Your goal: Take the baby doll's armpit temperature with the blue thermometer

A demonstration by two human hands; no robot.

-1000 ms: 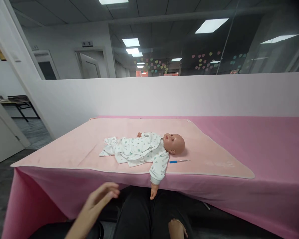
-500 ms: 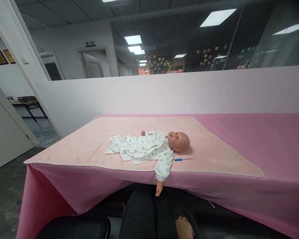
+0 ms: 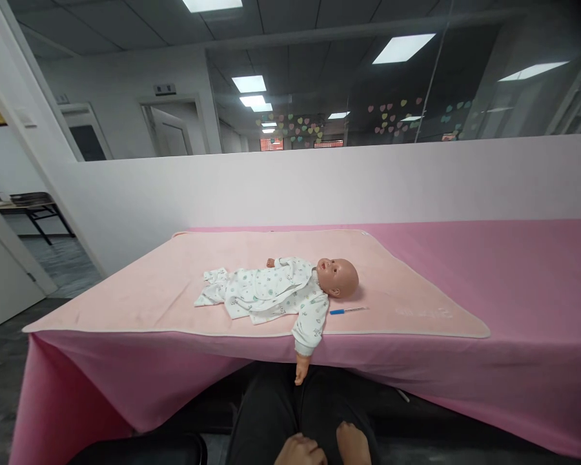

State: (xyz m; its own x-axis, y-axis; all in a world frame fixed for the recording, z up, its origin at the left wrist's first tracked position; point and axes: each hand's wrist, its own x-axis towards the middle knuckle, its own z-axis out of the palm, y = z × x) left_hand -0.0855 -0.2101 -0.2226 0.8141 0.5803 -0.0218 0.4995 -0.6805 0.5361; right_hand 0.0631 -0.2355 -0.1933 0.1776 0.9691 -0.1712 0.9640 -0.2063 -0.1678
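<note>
A baby doll (image 3: 271,294) in white patterned clothes lies on its back on a peach mat (image 3: 145,303). Its head points right, and one arm hangs over the table's front edge. Beside the doll's shoulder rests a thin tool with a blue handle (image 3: 337,312) and a slim metal shaft. Low in the picture, my left hand (image 3: 300,450) is on my lap with its fingers curled in. My right hand (image 3: 353,444) sits on my right thigh, closed, and its fingertips are hidden. Neither hand touches the doll or the tool, and nothing shows in them.
Pink cloth (image 3: 537,284) covers the table under the mat and hangs down in front. Behind it stands a low white wall (image 3: 319,187) topped by glass. A black chair seat (image 3: 140,450) is at lower left, and a door (image 3: 4,271) is at far left.
My left hand has come into view from below onto my lap. My right hand stays on my thigh. The view has shifted slightly; the doll and tool lie as before.
</note>
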